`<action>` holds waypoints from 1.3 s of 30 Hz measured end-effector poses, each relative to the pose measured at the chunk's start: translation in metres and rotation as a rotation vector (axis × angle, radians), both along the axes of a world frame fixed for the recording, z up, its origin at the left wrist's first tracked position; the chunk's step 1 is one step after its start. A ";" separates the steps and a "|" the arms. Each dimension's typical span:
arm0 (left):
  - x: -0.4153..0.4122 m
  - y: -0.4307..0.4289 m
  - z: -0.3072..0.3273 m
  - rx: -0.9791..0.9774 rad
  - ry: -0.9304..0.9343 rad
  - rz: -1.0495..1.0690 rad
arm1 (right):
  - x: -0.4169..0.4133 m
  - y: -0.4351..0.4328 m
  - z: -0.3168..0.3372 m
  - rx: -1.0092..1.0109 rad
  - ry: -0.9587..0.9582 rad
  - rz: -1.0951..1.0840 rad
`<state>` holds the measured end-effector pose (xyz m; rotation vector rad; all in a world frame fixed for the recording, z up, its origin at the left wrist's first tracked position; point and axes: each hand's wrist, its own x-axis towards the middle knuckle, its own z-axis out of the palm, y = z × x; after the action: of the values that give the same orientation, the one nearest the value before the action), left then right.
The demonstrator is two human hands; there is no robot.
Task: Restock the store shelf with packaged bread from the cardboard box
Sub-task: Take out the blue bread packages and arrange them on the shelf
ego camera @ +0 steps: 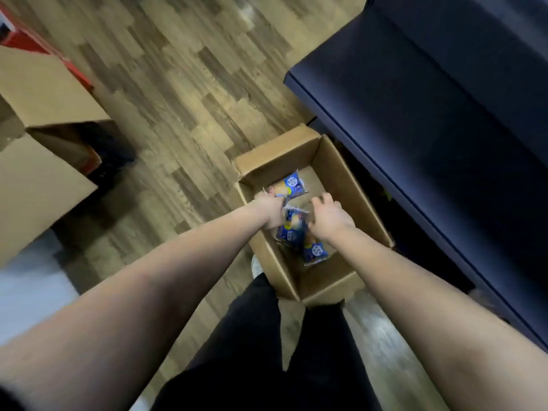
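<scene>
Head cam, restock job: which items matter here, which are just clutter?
Job: open cardboard box, far bread pack, middle bread pack, near bread pack, dark shelf, left hand and right hand in the box, grips blurred.
Lying about: larger cardboard boxes at left, red item behind them.

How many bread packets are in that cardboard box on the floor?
3 packets: the far packet by the left hand, the middle packet between both hands, and the near packet just below the right hand. The hands may hide more.
</scene>
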<state>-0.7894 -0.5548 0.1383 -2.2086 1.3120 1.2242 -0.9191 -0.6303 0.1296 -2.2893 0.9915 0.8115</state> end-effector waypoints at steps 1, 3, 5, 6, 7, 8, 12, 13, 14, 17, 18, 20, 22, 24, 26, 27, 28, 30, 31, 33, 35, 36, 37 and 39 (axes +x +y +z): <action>0.000 -0.002 -0.017 0.009 0.007 0.023 | -0.001 0.001 -0.016 0.022 0.006 -0.016; 0.000 -0.006 -0.053 0.036 0.009 0.073 | -0.004 0.005 -0.051 0.050 0.021 -0.032; 0.002 -0.013 -0.091 0.046 0.013 0.095 | -0.008 0.009 -0.093 0.078 0.042 -0.026; 0.006 -0.018 -0.110 0.048 0.014 0.104 | -0.010 0.011 -0.115 0.098 0.049 -0.021; 0.011 -0.024 -0.130 0.039 0.007 0.107 | -0.011 0.011 -0.138 0.115 0.059 -0.012; 0.018 -0.031 -0.149 0.012 -0.009 0.117 | -0.010 0.012 -0.162 0.128 0.064 -0.007; 0.039 -0.057 -0.222 -0.037 -0.045 0.238 | -0.001 0.013 -0.247 0.163 0.042 -0.069; 0.041 -0.064 -0.248 -0.040 -0.039 0.261 | 0.002 0.014 -0.273 0.165 0.040 -0.114; 0.042 -0.068 -0.256 -0.053 -0.039 0.269 | 0.006 0.013 -0.283 0.169 0.023 -0.166; 0.040 -0.074 -0.301 -0.077 -0.104 0.242 | 0.024 0.017 -0.326 0.174 0.054 -0.245; 0.040 -0.074 -0.321 -0.085 -0.112 0.232 | 0.029 0.019 -0.342 0.179 0.059 -0.241; 0.037 -0.073 -0.355 -0.089 -0.131 0.179 | 0.034 0.023 -0.364 0.185 0.060 -0.248; 0.038 -0.073 -0.377 -0.120 -0.163 0.119 | 0.037 0.024 -0.378 0.218 0.074 -0.313; 0.035 -0.073 -0.389 -0.126 -0.192 0.114 | 0.039 0.027 -0.381 0.207 0.098 -0.342; 0.029 -0.071 -0.396 -0.122 -0.214 0.138 | 0.039 0.034 -0.389 0.171 0.084 -0.371; 0.027 -0.071 -0.399 -0.119 -0.211 0.153 | 0.040 0.035 -0.392 0.149 0.072 -0.381; 0.026 -0.070 -0.404 -0.114 -0.200 0.169 | 0.039 0.037 -0.396 0.145 0.071 -0.391; 0.023 -0.071 -0.410 -0.107 -0.177 0.217 | 0.037 0.039 -0.404 0.149 0.079 -0.405; 0.022 -0.072 -0.410 -0.108 -0.173 0.234 | 0.037 0.038 -0.403 0.159 0.092 -0.404; 0.019 -0.073 -0.404 -0.090 -0.166 0.247 | 0.037 0.037 -0.398 0.182 0.123 -0.372; 0.016 -0.071 -0.392 -0.051 -0.134 0.278 | 0.036 0.036 -0.386 0.226 0.155 -0.372; 0.014 -0.070 -0.385 -0.037 -0.117 0.299 | 0.036 0.034 -0.378 0.221 0.159 -0.405; 0.014 -0.069 -0.377 -0.028 -0.102 0.315 | 0.035 0.031 -0.370 0.196 0.156 -0.439; 0.015 -0.070 -0.357 -0.020 -0.070 0.331 | 0.033 0.025 -0.355 0.149 0.149 -0.470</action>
<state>-0.7749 -0.6250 -0.2186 -2.5307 0.9618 1.2309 -0.8862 -0.6056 -0.2250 -1.7846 1.4133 0.8248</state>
